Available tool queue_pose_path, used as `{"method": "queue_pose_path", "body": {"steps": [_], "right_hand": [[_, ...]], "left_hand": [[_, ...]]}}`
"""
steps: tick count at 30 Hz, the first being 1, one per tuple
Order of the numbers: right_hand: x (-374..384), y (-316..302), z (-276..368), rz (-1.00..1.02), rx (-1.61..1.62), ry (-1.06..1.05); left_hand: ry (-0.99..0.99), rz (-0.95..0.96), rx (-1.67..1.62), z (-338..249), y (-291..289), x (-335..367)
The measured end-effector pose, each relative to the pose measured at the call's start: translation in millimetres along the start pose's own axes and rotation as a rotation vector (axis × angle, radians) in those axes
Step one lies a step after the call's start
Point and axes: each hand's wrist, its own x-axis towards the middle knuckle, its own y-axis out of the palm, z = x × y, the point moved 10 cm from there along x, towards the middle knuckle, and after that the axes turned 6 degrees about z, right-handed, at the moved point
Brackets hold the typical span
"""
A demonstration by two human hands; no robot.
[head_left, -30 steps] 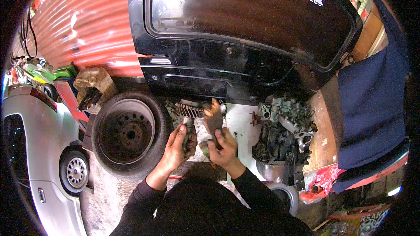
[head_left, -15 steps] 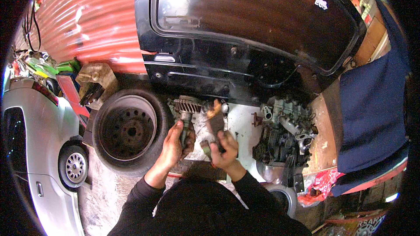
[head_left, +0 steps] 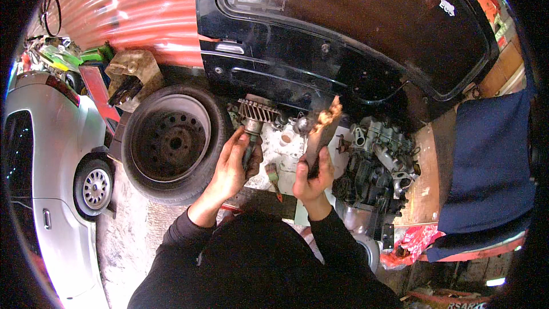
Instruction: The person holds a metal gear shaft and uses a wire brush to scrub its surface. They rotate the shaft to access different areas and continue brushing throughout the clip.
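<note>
**Fingers [head_left: 236, 144] clasp geared shaft [head_left: 254, 126] and orange-tipped strip [head_left: 323, 137]**

Silver car [head_left: 57, 171] at far left; tyred wheel [head_left: 176, 142] left of centre. Watching remotely, I see the left hand [head_left: 230, 167] wrapped around the shaft below its slanted-tooth gear [head_left: 260, 113], near mid-frame. A brush-like tool [head_left: 274, 180] lies on the white surface [head_left: 260, 182] between the hands. Just right of centre, the right hand [head_left: 313, 183] grips the dark strip, upper end apparently alight, apart from the gear. A grimy engine [head_left: 374, 177] sits farther right. I judge work under way: both pieces are in hand, neither set down; how much remains, I cannot tell.
</note>
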Motion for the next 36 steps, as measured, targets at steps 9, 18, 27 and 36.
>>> {"method": "queue_pose_path", "body": {"steps": [9, 18, 27, 36], "right_hand": [[23, 8, 17, 0.103, 0.056, -0.028], [24, -1, 15, 0.185, -0.037, -0.052], [41, -1, 29, 0.221, -0.122, -0.083], [36, -4, 22, 0.091, -0.056, -0.094]], "left_hand": [[0.103, 0.164, 0.261, -27, 19, -11], [0.092, 0.151, 0.149, -23, 14, -10], [0.172, 0.129, 0.168, -22, 4, -15], [0.097, 0.095, 0.108, 0, -14, -9]]}}
